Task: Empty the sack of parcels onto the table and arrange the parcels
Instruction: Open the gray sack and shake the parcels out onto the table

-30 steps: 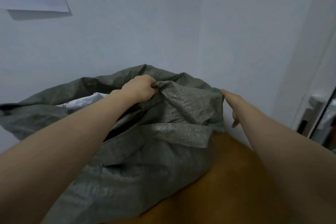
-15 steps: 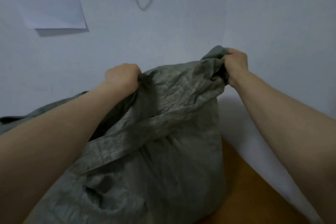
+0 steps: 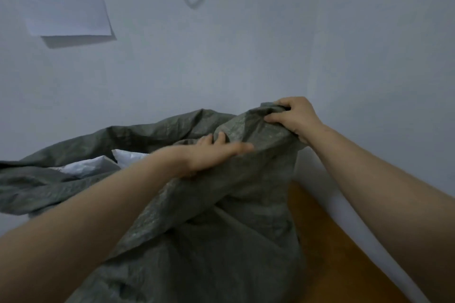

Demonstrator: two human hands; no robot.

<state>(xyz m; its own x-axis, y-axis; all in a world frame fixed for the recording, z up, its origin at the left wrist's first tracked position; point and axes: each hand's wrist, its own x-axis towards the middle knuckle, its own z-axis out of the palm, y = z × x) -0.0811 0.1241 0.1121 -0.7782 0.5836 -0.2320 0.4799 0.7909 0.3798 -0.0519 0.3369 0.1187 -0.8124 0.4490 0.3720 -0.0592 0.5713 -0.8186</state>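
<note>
My right hand (image 3: 294, 119) grips the raised corner of the woven sack (image 3: 221, 229); my left hand (image 3: 211, 155) lies flat, fingers straight, on the cloth just beside it. The sack sprawls on the wooden table (image 3: 332, 241), its mouth left of both hands, white parcels (image 3: 91, 165) showing inside.

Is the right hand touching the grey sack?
Touching. The head view shows the right hand gripping a bunched corner of the sack, fingers curled round it.

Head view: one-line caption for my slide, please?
Right hand grips a raised corner of the sack, left hand lies flat on it; white parcels show in its mouth.
</note>
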